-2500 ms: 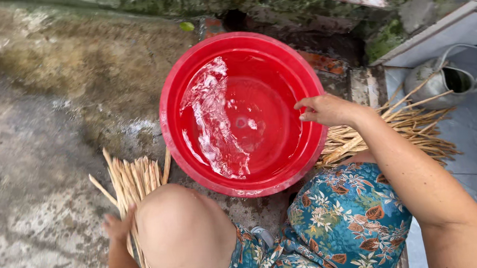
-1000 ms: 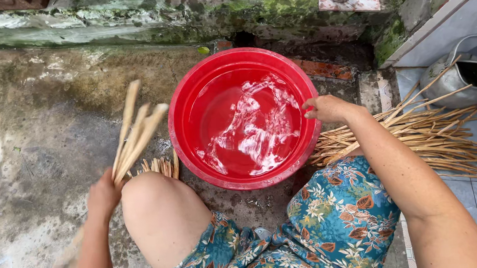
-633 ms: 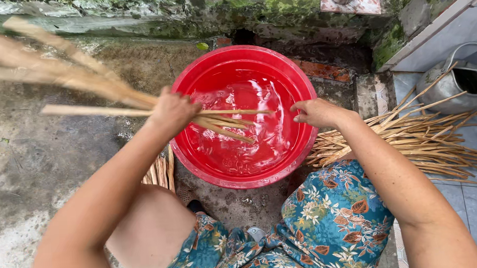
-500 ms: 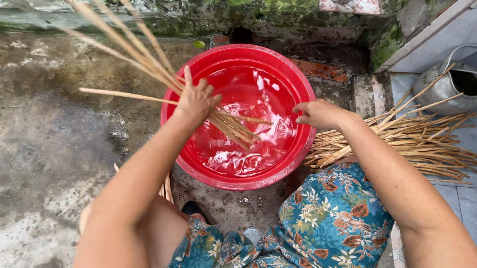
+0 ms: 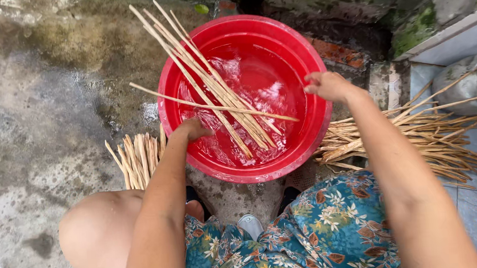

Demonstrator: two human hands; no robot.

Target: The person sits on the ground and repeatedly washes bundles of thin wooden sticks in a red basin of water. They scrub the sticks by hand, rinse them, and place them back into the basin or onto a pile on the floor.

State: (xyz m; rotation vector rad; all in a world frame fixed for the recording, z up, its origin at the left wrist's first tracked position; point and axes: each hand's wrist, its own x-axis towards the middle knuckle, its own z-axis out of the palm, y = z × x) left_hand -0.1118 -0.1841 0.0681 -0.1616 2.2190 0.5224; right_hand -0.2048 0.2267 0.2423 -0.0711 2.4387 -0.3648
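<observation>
A round red basin [image 5: 310,140] of water stands on the wet concrete in front of my knees. Several long thin bamboo sticks [image 5: 213,86] lie slanted in it, their upper ends sticking out over the far left rim, and one stick lies crosswise over them. My left hand [image 5: 194,130] is at the near left rim, fingers dipped toward the water just left of the sticks and no longer gripping them. My right hand [image 5: 329,84] holds the basin's right rim.
A short bundle of sticks [image 5: 138,156] lies on the ground left of the basin. A larger loose pile of sticks [image 5: 415,139] lies to its right, by a grey metal can [image 5: 467,84] on a tiled step. A mossy wall [image 5: 409,35] runs behind.
My left hand picked a bundle of sticks off the ground at the left, swung it over the basin and laid it in the water, then let go. My right hand stayed on the rim.
</observation>
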